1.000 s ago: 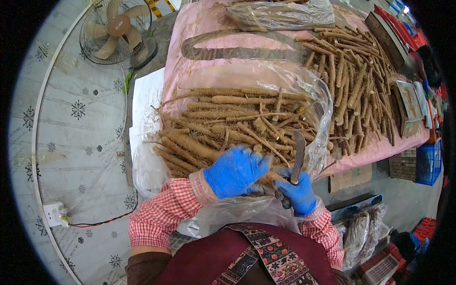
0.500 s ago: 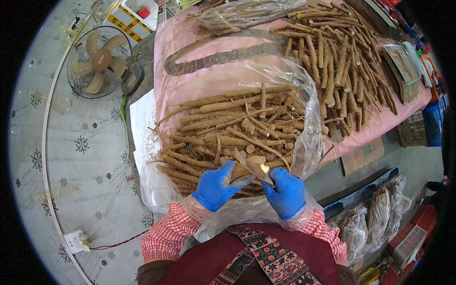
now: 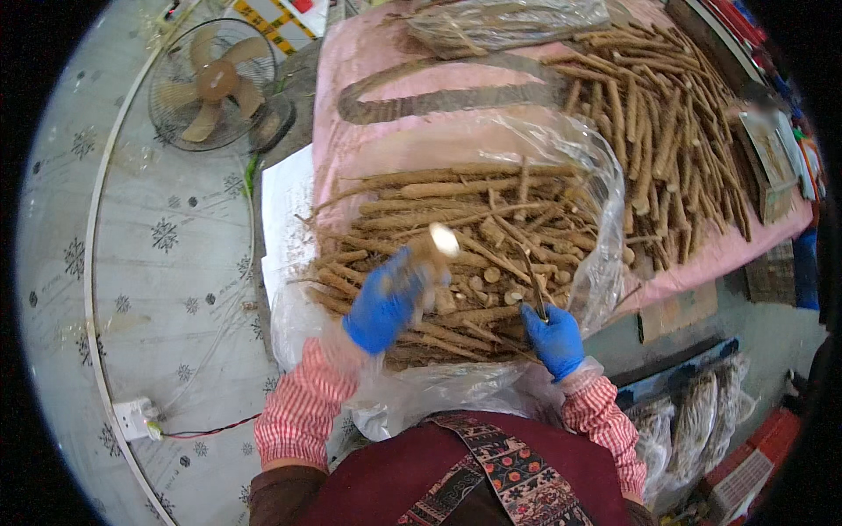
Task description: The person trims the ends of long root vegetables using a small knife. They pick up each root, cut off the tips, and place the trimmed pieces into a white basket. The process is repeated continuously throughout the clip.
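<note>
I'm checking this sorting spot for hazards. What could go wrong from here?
The left hand lifts a root over the heaped pile of roots; loose ones might roll out of the open plastic bag. The right hand holds a thin dark tool, blurred, close to the gloved fingers; it could nick them.

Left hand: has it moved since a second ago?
Yes. The left hand, holding a cut root piece, has lifted away from the right hand, leftward and farther over the clear bag's root pile.
</note>
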Demonstrator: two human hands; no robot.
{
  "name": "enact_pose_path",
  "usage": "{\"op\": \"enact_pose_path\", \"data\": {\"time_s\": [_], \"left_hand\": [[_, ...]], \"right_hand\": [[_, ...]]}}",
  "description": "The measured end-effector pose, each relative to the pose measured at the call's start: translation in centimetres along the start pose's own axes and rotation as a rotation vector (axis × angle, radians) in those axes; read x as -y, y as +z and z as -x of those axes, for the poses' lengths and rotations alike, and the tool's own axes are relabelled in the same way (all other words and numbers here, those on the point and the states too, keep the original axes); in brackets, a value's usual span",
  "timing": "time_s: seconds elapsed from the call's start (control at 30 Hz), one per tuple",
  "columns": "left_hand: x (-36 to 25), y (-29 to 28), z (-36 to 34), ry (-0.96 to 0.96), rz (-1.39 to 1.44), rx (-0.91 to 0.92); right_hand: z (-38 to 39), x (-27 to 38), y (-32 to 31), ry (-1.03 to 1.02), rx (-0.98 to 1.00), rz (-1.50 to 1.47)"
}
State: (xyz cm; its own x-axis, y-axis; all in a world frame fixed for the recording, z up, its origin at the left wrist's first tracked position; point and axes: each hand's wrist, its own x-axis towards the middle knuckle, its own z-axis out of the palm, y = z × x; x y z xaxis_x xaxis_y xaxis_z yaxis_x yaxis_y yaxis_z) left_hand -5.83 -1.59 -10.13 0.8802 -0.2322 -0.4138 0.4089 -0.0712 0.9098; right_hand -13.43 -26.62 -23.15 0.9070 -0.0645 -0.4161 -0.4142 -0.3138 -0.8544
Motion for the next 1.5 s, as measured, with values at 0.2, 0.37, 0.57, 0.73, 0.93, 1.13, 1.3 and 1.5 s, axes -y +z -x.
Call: {"op": "enact_pose_path", "data": {"time_s": [0.2, 0.37, 0.57, 0.73, 0.93, 1.13, 1.3, 1.5], "left_hand": [[-5.2, -4.4, -6.0, 0.144, 0.45, -0.344], [-2.7, -5.0, -7.7, 0.239, 0.655, -0.527], [2.1, -5.0, -6.5, 0.366, 0.787, -0.296], [3.3, -2.4, -2.6, 0.177, 0.494, -0.051], [5.2, 0.3, -0.6, -0.053, 0.397, 0.014], [5.2, 0.4, 0.1, -0.014, 0.551, 0.052], [6.5, -2.7, -0.3, 0.028, 0.639, -0.152], [8.6, -2.9, -0.1, -0.008, 0.833, -0.287]], "right_hand": [[1.1, 6.6, 1.3, 0.185, 0.373, -0.465], [2.4, 7.6, 0.4, 0.361, 0.647, -0.755], [2.0, 6.7, -1.7, 0.305, 0.392, -0.869], [1.2, 6.2, -3.6, 0.2, 0.314, -0.741], [1.1, 6.6, -2.2, 0.197, 0.29, -0.733], [1.0, 5.9, -2.7, 0.186, 0.22, -0.679], [0.3, 5.9, -5.0, 0.126, 0.063, -0.553], [0.3, 5.9, -5.0, 0.229, -0.032, -0.606]]}}
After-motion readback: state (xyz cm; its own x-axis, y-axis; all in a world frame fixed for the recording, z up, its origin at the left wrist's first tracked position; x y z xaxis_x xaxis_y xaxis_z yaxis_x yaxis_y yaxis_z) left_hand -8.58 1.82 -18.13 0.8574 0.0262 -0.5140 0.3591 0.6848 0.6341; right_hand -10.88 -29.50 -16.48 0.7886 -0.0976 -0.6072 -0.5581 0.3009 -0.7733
